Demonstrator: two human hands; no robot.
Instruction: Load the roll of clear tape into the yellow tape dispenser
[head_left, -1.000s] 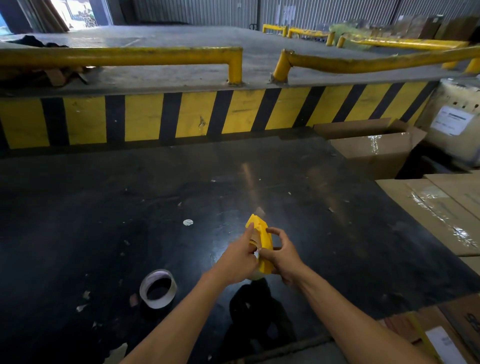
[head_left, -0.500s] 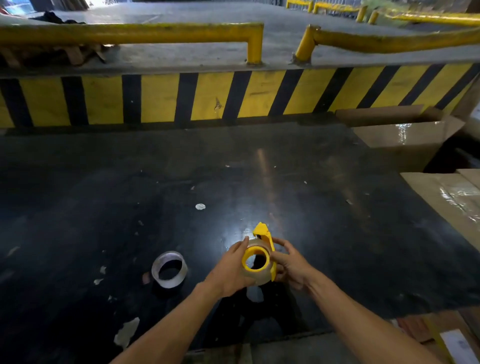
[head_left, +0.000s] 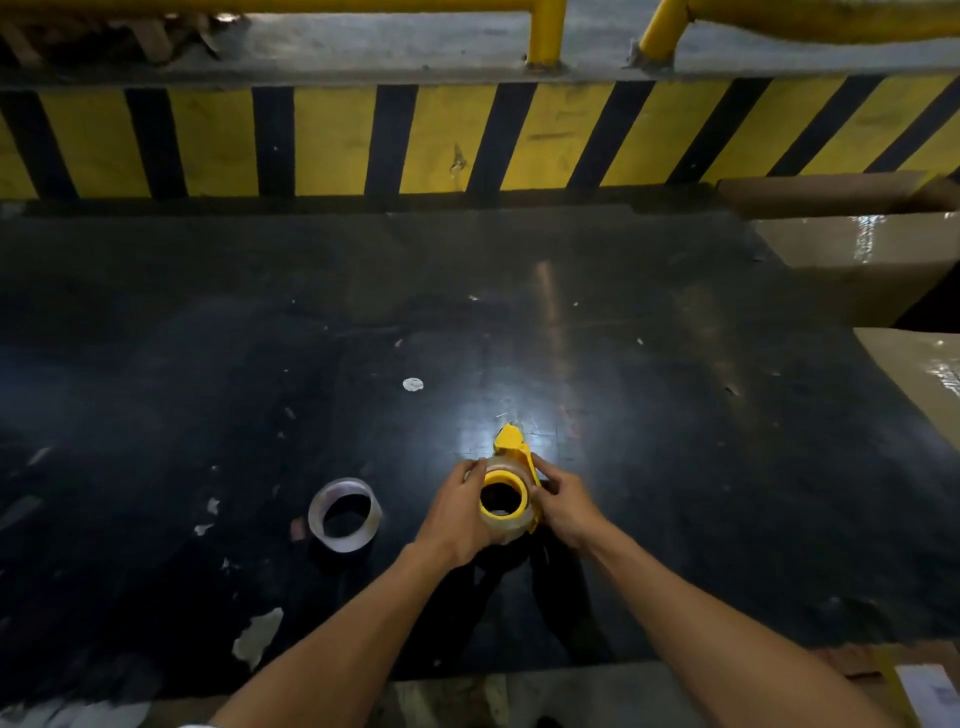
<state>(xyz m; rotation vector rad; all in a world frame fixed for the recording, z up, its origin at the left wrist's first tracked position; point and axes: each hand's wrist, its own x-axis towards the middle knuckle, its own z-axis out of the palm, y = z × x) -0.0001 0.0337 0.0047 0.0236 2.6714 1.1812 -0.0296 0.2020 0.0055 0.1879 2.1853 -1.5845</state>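
Above the black table (head_left: 675, 467) I hold the yellow tape dispenser (head_left: 511, 441) between both hands. A roll of clear tape (head_left: 511, 525) sits around its yellow hub, whose open end faces me. My left hand (head_left: 457, 512) wraps the roll's left side. My right hand (head_left: 563, 501) grips the dispenser's right side, thumb on the frame. The dispenser's pointed front end sticks up away from me. The lower part of the dispenser is hidden by the roll and my fingers.
A second, whitish tape roll (head_left: 345, 514) lies flat on the table left of my hands. Paper scraps (head_left: 257, 636) litter the near left. Cardboard boxes (head_left: 857, 254) stand at the right edge. A yellow-black striped wall (head_left: 415, 140) closes the far side.
The dispenser has turned from edge-on to showing its hub opening toward me, with the clear roll around the hub. My head has tilted further down; both hands stay on the dispenser.
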